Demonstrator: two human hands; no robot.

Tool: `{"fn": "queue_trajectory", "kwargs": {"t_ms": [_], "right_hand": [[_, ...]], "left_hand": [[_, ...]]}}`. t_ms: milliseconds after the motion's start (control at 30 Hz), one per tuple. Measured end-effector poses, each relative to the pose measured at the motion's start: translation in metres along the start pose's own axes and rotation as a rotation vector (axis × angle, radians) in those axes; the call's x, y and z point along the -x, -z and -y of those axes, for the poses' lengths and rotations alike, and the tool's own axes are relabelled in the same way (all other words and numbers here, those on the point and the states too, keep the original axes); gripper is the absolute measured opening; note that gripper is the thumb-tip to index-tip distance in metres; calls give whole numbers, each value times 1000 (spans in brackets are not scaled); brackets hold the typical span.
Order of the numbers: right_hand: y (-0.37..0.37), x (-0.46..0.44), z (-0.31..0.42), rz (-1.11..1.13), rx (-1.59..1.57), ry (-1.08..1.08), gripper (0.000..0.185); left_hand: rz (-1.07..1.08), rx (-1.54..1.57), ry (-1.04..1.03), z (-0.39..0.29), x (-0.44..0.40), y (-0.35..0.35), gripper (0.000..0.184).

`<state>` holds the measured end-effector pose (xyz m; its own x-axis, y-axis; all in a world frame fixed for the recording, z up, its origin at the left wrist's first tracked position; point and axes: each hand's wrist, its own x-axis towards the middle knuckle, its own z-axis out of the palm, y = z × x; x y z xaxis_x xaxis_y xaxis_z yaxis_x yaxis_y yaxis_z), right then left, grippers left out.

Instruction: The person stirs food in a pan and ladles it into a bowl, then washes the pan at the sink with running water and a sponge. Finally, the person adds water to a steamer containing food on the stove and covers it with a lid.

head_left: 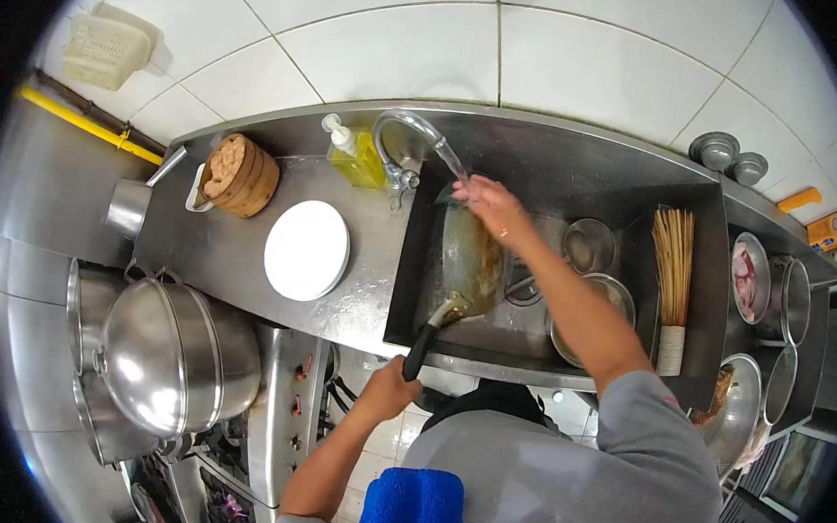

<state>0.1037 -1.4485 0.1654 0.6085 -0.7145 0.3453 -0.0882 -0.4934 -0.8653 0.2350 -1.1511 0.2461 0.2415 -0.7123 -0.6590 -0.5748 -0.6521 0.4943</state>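
Note:
My left hand [389, 393] is closed around the black handle [420, 350] of a metal pan [473, 255], which lies tilted in the left part of the steel sink [541, 367]. Water shows on the pan's surface. At the pan's far end my right hand [486, 204] is under the faucet [416, 129], fingers partly spread. A dark green scrap [448, 196] shows beside its fingertips; whether the hand holds it is unclear.
Bowls [590, 245] and a bamboo brush [671, 275] share the sink. Left of it are white plates [306, 250], a yellow soap bottle [357, 164] and a bamboo steamer [240, 175]. A large lidded pot [181, 358] stands lower left, a colander [735, 401] at right.

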Motion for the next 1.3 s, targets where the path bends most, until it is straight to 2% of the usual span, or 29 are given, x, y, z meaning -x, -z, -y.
{"fn": "queue_trajectory", "kwargs": {"t_ms": [67,100,133,167,200,233,300,333,400,467,500,567,600,667,733,767,800,833,867,900,933,1000,1033,1067,1100,1167,1200,1233,1300], "right_hand": [[-28,25,22,-81,146,123,17],[-34,40,42,-7,301,125,19],[-44,60,48,-12,300,121,19],[-55,80,52,149,404,188,21],[-61,88,56,310,506,252,24],[-62,88,56,299,506,248,24],[-59,78,58,146,676,211,32],[-57,70,50,147,672,206,32],[-51,43,17,-96,392,-10,37],[-37,35,-22,35,193,-363,41],[-27,30,-71,325,460,-385,44],[-4,46,-119,429,354,-815,50],[1,60,-134,217,-44,-1194,52],[2,59,-109,165,-19,-1183,51],[-1,66,-96,125,8,-1183,49],[-5,67,-98,100,-20,-1086,48],[-7,69,-99,68,-48,-987,46],[-8,75,-100,59,-51,-989,46],[-9,87,-89,53,-64,-760,48],[-11,102,-77,51,-72,-536,51],[-11,116,-61,-12,-9,-464,47],[4,135,-21,-100,61,-422,40],[13,141,-2,-96,63,-424,40],[22,145,14,-105,-9,-595,37],[29,149,20,-116,-84,-766,34],[41,160,7,-344,-138,-680,32],[54,156,16,-489,-203,-667,29],[69,150,26,-584,-283,-635,26],[97,138,32,-613,-332,-456,27]], "left_hand": [[14,46,-40,8,-11,-6,29],[33,106,-18,8,-12,-8,27],[49,167,3,7,-13,-10,25],[51,161,2,1,-12,-10,25],[120,310,57,-7,-8,-7,23],[188,457,109,-14,-7,-6,20],[188,496,94,-17,-6,-12,18],[189,552,90,-15,-3,-18,16],[198,594,93,-6,-3,-30,16],[238,694,157,1,0,-38,16],[251,731,171,4,2,-44,16],[263,767,185,-1,6,-45,16],[277,809,201,-1,8,-47,16],[324,852,199,4,5,-44,20],[452,1173,204,8,5,-49,25],[530,1328,186,10,4,-52,31],[531,1322,186,10,1,-55,31],[548,1501,234,9,-2,-60,29],[568,1681,287,7,-4,-63,28],[581,1677,295,4,-4,-61,28],[602,1580,262,-4,-4,-55,26],[585,1435,238,-25,1,-39,22],[502,1277,215,-38,5,-31,22],[419,1116,191,-47,7,-25,22],[419,1115,189,-53,9,-21,22],[276,680,115,-57,11,-16,25],[276,682,126,-54,11,-17,25],[193,526,110,-49,11,-19,28],[43,303,2,-37,8,-29,34]]}}
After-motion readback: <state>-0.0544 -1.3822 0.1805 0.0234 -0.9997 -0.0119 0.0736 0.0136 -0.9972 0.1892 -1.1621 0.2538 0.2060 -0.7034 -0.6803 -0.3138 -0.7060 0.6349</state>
